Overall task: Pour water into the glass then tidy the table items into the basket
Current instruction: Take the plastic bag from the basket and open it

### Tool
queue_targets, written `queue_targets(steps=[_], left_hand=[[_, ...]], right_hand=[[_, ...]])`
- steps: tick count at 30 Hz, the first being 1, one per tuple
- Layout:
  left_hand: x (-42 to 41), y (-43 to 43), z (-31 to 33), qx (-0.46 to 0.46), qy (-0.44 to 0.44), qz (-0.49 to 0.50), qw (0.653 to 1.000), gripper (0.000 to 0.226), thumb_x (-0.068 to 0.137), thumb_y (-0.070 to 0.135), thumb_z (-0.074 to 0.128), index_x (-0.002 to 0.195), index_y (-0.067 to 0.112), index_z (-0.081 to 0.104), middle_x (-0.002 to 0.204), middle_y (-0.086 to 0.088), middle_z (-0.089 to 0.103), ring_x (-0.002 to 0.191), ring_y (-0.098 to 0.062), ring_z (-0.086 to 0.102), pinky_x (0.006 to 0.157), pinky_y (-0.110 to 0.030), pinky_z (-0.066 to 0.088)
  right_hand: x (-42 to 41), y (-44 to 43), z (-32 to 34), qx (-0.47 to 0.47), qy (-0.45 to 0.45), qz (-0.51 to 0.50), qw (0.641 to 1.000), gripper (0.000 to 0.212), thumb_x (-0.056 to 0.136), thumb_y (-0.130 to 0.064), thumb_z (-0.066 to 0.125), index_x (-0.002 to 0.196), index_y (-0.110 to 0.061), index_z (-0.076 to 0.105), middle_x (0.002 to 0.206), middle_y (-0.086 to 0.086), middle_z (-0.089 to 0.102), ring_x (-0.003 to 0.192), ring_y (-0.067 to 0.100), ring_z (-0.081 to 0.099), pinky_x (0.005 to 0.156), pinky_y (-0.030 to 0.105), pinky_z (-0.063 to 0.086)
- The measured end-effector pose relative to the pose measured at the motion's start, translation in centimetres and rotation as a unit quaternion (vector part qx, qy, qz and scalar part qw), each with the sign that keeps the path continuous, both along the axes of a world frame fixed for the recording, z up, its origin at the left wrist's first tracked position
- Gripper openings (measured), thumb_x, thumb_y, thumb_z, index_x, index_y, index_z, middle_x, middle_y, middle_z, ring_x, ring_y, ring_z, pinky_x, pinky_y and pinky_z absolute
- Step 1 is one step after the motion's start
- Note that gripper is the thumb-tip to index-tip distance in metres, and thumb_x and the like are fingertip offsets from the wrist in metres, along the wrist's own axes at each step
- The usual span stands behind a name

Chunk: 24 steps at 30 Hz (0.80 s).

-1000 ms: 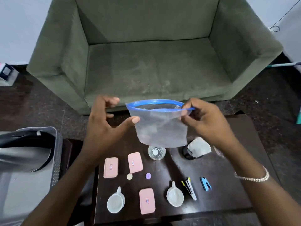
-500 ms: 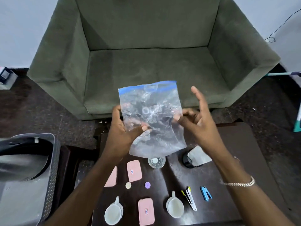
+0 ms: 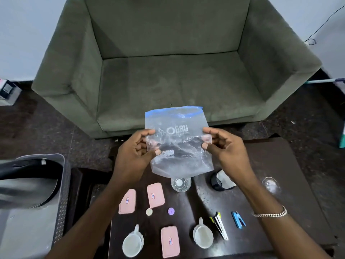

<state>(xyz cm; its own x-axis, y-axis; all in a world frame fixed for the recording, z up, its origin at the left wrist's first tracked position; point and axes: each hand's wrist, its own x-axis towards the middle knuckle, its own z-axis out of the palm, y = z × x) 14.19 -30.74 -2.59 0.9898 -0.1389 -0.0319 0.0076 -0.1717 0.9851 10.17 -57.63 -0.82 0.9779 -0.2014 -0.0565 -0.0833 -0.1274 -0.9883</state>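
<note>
A clear zip bag with a blue seal strip is held upright above the dark table. My left hand pinches its left edge and my right hand pinches its right edge. Just under the bag stands a clear glass. On the table lie three pink cases, two white cups, two small round discs, a stapler and a blue clip. The grey basket stands at the left.
A green sofa fills the space behind the table. A black round object with white paper sits right of the glass. A second clear glassy item rests at the table's right. Dark material lies inside the basket.
The bag, first held open by its rim, now hangs flat and upright. Both hands have shifted to its side edges, the right hand closing on the right edge.
</note>
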Motion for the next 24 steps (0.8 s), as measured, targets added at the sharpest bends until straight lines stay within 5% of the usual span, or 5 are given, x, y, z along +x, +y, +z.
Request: queue_targets(steps=[6,9,12,17,24], left_hand=[[-1.0,0.1,0.4,0.131,-0.09,0.041,0.986,0.026,0.083,0.002,0.084,0.104,0.015,0.077,0.091,0.01,0.066,0.074,0.005,0.062,0.071,-0.009,0.048],[-1.3,1.4,0.2,0.136,-0.098,0.054,0.984,0.009,0.087,0.004,0.081,0.092,0.012,0.078,0.1,0.002,0.062,0.085,0.002,0.061,0.074,-0.008,0.044],[-1.6,3.0,0.0,0.081,-0.054,0.062,0.993,0.011,0.092,0.006,0.076,0.092,0.014,0.069,0.1,0.001,0.071,0.088,-0.008,0.068,0.08,-0.023,0.051],[-3.4,7.3,-0.5,0.053,-0.021,0.144,0.988,0.035,0.085,0.013,0.082,0.093,0.034,0.055,0.08,0.004,0.068,0.075,-0.011,0.067,0.072,-0.022,0.055],[-6.7,15.3,-0.2,0.137,-0.015,0.165,0.977,0.019,0.087,0.014,0.083,0.1,0.025,0.077,0.08,0.023,0.075,0.07,0.004,0.068,0.068,-0.013,0.052]], right_hand=[[-0.2,0.6,0.0,-0.094,-0.018,0.008,0.995,0.024,0.087,-0.002,0.076,0.098,-0.023,0.077,0.088,-0.013,0.062,0.08,0.001,0.061,0.081,0.016,0.046],[-0.3,0.9,0.2,-0.129,-0.028,0.019,0.991,0.013,0.086,-0.01,0.079,0.086,-0.023,0.077,0.092,-0.001,0.061,0.088,0.005,0.058,0.083,0.012,0.043],[-0.2,1.5,0.3,-0.073,-0.022,0.045,0.996,0.008,0.087,-0.016,0.08,0.084,-0.02,0.074,0.091,-0.002,0.07,0.084,0.009,0.064,0.079,0.02,0.049],[0.0,6.2,-0.7,-0.008,0.006,0.042,0.999,0.024,0.085,-0.012,0.082,0.097,-0.025,0.065,0.077,0.014,0.07,0.069,0.017,0.061,0.072,0.044,0.05],[-0.3,14.3,-2.5,0.04,0.05,0.081,0.995,0.015,0.083,-0.007,0.083,0.092,-0.019,0.079,0.089,0.007,0.077,0.076,0.011,0.066,0.068,0.028,0.054]])
